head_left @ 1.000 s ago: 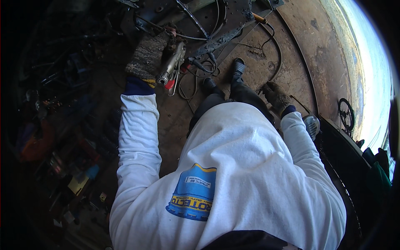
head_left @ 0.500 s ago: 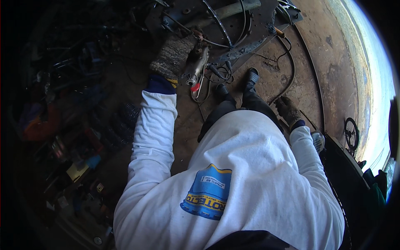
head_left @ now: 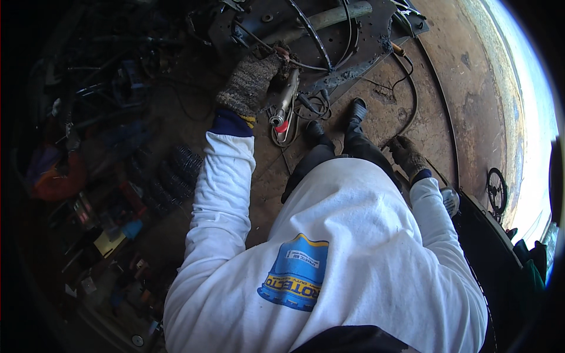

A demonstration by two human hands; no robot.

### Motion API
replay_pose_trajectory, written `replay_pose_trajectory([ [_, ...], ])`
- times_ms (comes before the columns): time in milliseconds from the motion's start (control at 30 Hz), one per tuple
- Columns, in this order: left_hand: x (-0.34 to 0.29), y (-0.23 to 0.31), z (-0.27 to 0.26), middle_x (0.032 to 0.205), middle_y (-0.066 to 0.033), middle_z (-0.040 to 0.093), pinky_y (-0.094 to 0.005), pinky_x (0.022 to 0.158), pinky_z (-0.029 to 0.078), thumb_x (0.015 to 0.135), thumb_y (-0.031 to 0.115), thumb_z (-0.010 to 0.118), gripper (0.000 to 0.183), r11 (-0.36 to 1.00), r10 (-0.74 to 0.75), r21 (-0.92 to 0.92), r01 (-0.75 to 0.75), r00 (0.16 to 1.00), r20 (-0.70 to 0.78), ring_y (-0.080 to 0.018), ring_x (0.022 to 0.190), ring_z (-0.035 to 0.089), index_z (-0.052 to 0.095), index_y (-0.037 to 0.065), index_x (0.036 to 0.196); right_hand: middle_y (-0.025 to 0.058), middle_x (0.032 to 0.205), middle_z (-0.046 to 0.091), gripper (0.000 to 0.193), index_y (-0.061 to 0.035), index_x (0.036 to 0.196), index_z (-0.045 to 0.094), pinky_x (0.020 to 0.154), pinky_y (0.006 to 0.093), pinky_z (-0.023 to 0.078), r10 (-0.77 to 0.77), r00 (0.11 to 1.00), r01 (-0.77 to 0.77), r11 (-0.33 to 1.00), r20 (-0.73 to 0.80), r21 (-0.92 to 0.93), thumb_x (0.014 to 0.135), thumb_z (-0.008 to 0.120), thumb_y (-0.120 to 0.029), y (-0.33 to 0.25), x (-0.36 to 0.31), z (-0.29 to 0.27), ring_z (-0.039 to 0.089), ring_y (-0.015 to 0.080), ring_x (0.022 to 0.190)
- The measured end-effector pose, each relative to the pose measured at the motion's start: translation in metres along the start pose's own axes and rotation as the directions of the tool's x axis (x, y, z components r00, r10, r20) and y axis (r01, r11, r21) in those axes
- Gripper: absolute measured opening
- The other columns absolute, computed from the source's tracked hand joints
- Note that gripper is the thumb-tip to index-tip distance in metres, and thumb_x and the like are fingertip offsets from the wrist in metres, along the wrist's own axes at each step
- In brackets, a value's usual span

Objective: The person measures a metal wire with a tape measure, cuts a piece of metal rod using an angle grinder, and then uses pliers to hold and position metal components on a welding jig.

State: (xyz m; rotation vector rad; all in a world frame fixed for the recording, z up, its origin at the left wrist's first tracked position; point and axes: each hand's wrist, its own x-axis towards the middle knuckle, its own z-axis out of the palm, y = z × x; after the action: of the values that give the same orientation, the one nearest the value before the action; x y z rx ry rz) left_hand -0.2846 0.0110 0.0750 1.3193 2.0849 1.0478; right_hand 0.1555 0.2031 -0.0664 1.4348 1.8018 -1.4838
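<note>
1. Currently, the left hand, in a grey knit glove, is bent around the far end of silvery locking pliers; its fingers are mostly hidden, so I cannot tell whether they are closed on the tool.
2. Those pliers lie along the right side of the glove, at the near edge of a dark steel assembly, with their screw end and red lever pointing back toward the person.
3. Lower and to the right, the right hand, in a brownish glove, hangs beside the right leg; shadow keeps me from telling whether it holds anything.
4. Across the steel assembly runs a greyish pipe, with thin cables near it.
5. Just off its right edge, an orange handle joins a dark cable that curves over the stained brown floor.
6. Farther right stands a dark spoked wheel.
</note>
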Motion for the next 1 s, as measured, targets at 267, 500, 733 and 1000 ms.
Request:
replay_pose_trajectory([
  [267, 0.006, 0.008, -0.001, 0.100, -0.0042, 0.068, -0.0264, 0.082, 0.049, 0.096, 0.016, 0.062, 0.018, 0.924, -0.198, -0.327, 0.198, 0.980, 0.033, -0.0104, 0.092, 0.062, 0.066, 0.003, 0.107, 0.0154, 0.102, 0.070, 0.037, -0.0031, 0.113, 0.067, 0.081, 0.0373, 0.051, -0.023, 0.998, 0.021, 0.999, -0.058, -0.034, 0.098, 0.054, -0.035, -0.001, -0.006, 0.004, 0.066, 0.0257, 0.090],
  [500, 0.002, 0.000, -0.001, 0.115, -0.0122, 0.064, -0.0376, 0.090, 0.051, 0.102, 0.023, 0.049, 0.027, 0.995, -0.103, -0.006, 0.104, 0.992, 0.078, -0.0249, 0.108, 0.063, 0.064, 0.010, 0.120, 0.0155, 0.101, 0.071, 0.035, -0.0070, 0.109, 0.071, 0.085, 0.0383, 0.051, -0.051, 0.995, 0.043, 0.994, -0.082, -0.097, 0.098, 0.053, -0.035, -0.028, -0.022, 0.007, 0.067, 0.0276, 0.096],
  [733, 0.006, 0.031, -0.005, 0.102, -0.0035, 0.068, -0.0283, 0.085, 0.048, 0.096, 0.016, 0.062, 0.019, 0.859, -0.348, -0.370, 0.353, 0.934, 0.083, -0.0107, 0.095, 0.061, 0.066, 0.004, 0.109, 0.0158, 0.103, 0.071, 0.035, -0.0069, 0.110, 0.071, 0.086, 0.0385, 0.051, -0.110, 0.986, 0.092, 0.986, -0.123, -0.137, 0.097, 0.053, -0.035, -0.026, -0.021, 0.012, 0.068, 0.0279, 0.095],
  [1000, 0.007, 0.022, -0.002, 0.104, -0.0036, 0.067, -0.0272, 0.086, 0.048, 0.095, 0.016, 0.062, 0.019, 0.826, -0.366, -0.429, 0.366, 0.927, 0.087, -0.0109, 0.096, 0.062, 0.066, 0.004, 0.110, 0.0178, 0.104, 0.071, 0.038, -0.0068, 0.109, 0.071, 0.088, 0.0412, 0.050, -0.041, 0.994, 0.032, 0.996, -0.106, -0.085, 0.097, 0.052, -0.038, 0.015, 0.005, 0.014, 0.067, 0.0319, 0.099],
])
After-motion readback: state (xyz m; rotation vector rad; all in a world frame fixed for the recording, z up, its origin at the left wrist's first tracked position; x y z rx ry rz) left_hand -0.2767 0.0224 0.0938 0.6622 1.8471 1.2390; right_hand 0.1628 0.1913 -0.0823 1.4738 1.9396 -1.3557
